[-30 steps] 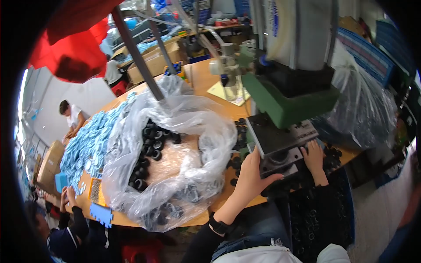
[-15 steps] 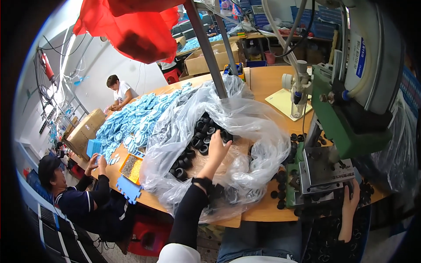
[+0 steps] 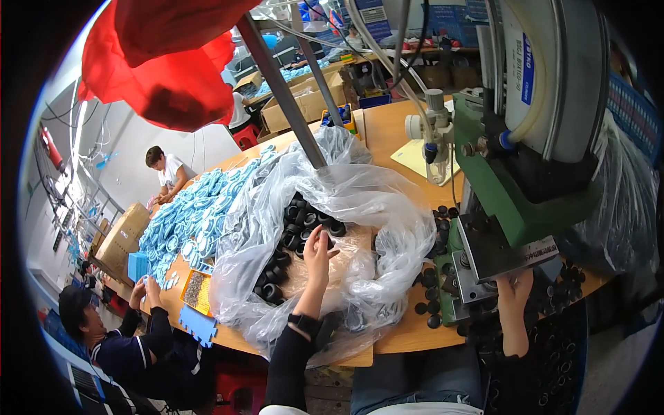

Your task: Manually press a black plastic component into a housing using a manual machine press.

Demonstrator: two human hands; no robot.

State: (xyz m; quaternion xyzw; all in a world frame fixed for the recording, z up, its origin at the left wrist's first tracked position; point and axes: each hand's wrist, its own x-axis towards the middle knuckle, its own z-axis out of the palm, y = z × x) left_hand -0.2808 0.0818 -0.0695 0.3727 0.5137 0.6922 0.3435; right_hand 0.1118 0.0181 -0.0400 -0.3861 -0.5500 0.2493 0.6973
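Note:
My left hand (image 3: 317,266) is inside a clear plastic bag (image 3: 401,266), at the edge of a heap of black cup-shaped parts (image 3: 301,225). Its finger and thumb are apart, with a dark part just beyond them; none is plainly gripped. At the green bench press (image 3: 512,187), my right hand (image 3: 513,297) reaches up to the front edge of a metal plate (image 3: 508,249). The plate hides its fingertips and anything in them. Small black round pieces (image 3: 432,304) lie on the table beside the press base.
Light blue ring-shaped parts (image 3: 200,200) are heaped left of the bag, near a yellow tray (image 3: 197,290). A co-worker (image 3: 117,346) sits at the left, another person (image 3: 166,173) beyond. A metal post (image 3: 283,90) rises behind the bag. Black rings fill a bin (image 3: 536,373) below right.
The view has shifted, moving the scene leftward. My right hand has moved from the plate's right side to beneath its front edge. My left hand stays at the heap, its fingers in a different pose.

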